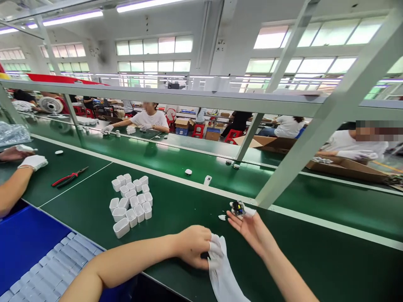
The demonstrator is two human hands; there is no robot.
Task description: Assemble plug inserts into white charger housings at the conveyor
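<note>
My left hand [197,247] is curled, with white coverings on its fingertips. Its fingers close on a long piece of soft white material [225,272] that runs down toward me; I cannot tell whether it is cloth or a sleeve. To the right, my right hand [253,233] is palm up and pinches a small electronic module [238,208], black with a yellow part, between its fingers. A white cover shows on a finger of that hand. Beside the module, a small white scrap [222,217] lies on the green table [189,209].
Several white plastic cups [132,201] stand grouped at left. Red-handled pliers [69,178] lie beyond them, near a co-worker's gloved hand [33,162]. A blue bin [28,243] holds rows of pale parts. A slanted metal post [296,155] rises at right. Small white parts lie on the belt.
</note>
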